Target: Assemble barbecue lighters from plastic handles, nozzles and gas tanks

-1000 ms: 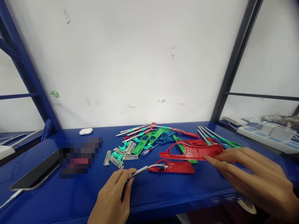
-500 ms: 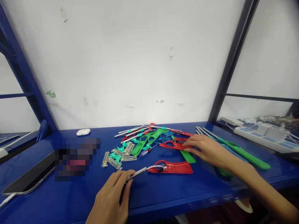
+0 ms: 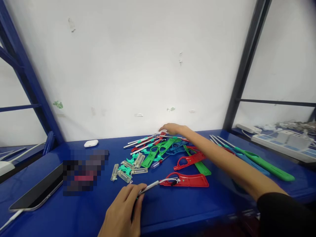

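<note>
My left hand (image 3: 124, 210) rests on the blue shelf near its front edge, fingers closed on a thin metal rod (image 3: 151, 185). The rod's white wire runs into a red plastic shell half (image 3: 189, 180) lying flat just to the right. My right hand (image 3: 171, 128) is stretched far back over the heap of parts, fingers extended, hovering at the metal rods with red and teal collars (image 3: 145, 141) by the wall. Below my forearm lie another red shell half (image 3: 190, 160) and green shell halves (image 3: 158, 149).
Small clear and teal parts (image 3: 127, 166) sit left of the heap. Long green and blue assembled pieces (image 3: 256, 161) lie at the right. A white earbud case (image 3: 91, 143) sits at the back left, a tablet (image 3: 37, 189) at the left, white power strips (image 3: 283, 141) on the neighbouring shelf.
My right hand has let go of the red shell half, which now lies in the heap, and has reached back and left to the rods by the wall. My left hand stays put.
</note>
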`<state>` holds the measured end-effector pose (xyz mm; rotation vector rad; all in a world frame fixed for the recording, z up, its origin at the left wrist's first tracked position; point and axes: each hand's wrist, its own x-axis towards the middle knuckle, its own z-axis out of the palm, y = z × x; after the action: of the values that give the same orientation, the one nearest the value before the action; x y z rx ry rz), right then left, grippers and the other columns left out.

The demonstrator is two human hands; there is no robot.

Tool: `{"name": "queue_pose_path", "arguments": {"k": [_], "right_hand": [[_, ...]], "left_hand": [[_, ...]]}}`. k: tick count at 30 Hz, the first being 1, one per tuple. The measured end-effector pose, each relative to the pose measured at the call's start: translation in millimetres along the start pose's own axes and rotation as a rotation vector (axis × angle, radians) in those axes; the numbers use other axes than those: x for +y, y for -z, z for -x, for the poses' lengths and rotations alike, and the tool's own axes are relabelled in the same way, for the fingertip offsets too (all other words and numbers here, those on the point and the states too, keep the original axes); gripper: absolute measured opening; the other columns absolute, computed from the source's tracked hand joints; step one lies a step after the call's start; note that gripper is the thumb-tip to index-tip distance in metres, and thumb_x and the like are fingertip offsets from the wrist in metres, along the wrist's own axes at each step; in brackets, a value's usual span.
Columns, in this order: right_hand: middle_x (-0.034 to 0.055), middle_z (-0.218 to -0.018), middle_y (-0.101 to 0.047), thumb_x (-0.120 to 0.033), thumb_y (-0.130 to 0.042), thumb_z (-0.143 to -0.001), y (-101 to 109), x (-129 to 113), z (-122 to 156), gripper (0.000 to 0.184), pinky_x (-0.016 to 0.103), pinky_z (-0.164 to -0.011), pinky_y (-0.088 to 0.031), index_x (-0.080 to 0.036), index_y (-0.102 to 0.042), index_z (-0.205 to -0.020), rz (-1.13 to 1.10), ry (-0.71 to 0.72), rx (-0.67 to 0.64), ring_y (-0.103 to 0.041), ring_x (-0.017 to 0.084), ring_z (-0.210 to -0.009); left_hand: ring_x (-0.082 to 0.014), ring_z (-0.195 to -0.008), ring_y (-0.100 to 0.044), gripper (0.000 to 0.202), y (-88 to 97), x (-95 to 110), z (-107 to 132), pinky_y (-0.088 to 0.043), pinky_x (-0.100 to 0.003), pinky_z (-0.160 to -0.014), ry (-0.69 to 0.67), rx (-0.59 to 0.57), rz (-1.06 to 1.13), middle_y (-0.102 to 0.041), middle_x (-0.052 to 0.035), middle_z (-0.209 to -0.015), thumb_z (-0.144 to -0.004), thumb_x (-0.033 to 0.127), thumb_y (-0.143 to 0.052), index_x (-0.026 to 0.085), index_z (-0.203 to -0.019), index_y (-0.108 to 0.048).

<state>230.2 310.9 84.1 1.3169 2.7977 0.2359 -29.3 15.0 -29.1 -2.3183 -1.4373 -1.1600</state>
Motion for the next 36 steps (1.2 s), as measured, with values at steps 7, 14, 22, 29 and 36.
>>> {"name": "queue_pose_path", "arguments": {"k": [7, 14, 22, 29, 36], "right_hand": [[0.0108, -0.135, -0.065, -0.036, -0.067, -0.102, -8.8, 14.0, -24.8, 0.035, 0.047, -0.093, -0.060, -0.019, -0.063, -0.133, 0.055, -0.046, -0.234, -0.068, 0.026, -0.112], [0.0107, -0.133, -0.066, -0.036, -0.068, -0.102, 2.9, 29.6, 1.7, 0.036, 0.047, -0.092, -0.060, -0.018, -0.063, -0.133, 0.070, -0.134, -0.250, -0.069, 0.026, -0.110], [0.0105, -0.133, -0.066, -0.036, -0.066, -0.102, 41.4, 46.5, 54.4, 0.033, 0.046, -0.092, -0.060, -0.019, -0.064, -0.131, 0.036, -0.207, 0.150, -0.069, 0.025, -0.110], [0.0095, -0.113, -0.074, -0.030, -0.064, -0.100, 43.4, -10.5, 184.1, 0.010, 0.036, -0.083, -0.061, -0.021, -0.065, -0.099, -0.074, -0.101, 0.541, -0.073, 0.022, -0.095], [0.0085, -0.113, -0.077, -0.033, -0.060, -0.102, -18.1, -108.1, 301.1, 0.009, 0.039, -0.076, -0.064, -0.030, -0.062, -0.094, -0.182, -0.078, 0.808, -0.077, 0.029, -0.102]], "left_hand": [[-0.0197, -0.099, -0.078, 0.026, -0.7, 5.1, 0.4, -0.066, -0.028, -0.085, 0.033, -0.019, 0.030, -0.078, -0.0020, -0.111, -0.108, 0.027, -0.049, 0.031, -0.125, -0.067], [-0.0188, -0.099, -0.079, 0.026, -0.6, 3.2, -0.9, -0.065, -0.024, -0.083, 0.006, 0.000, 0.019, -0.079, -0.0004, -0.112, -0.106, 0.026, -0.051, 0.031, -0.126, -0.068], [-0.0194, -0.099, -0.080, 0.026, -2.2, -2.2, 0.8, -0.066, -0.024, -0.083, -0.023, -0.003, -0.013, -0.079, -0.0010, -0.113, -0.106, 0.026, -0.053, 0.031, -0.127, -0.067], [-0.0202, -0.095, -0.080, 0.027, -0.1, 5.1, -0.9, -0.067, -0.027, -0.080, 0.025, 0.033, -0.007, -0.080, -0.0006, -0.109, -0.106, 0.030, -0.049, 0.030, -0.124, -0.070], [-0.0228, -0.097, -0.079, 0.027, 3.7, 15.1, -4.8, -0.067, -0.035, -0.083, 0.091, 0.020, -0.003, -0.079, -0.0023, -0.110, -0.108, 0.032, -0.046, 0.029, -0.122, -0.069]]}}
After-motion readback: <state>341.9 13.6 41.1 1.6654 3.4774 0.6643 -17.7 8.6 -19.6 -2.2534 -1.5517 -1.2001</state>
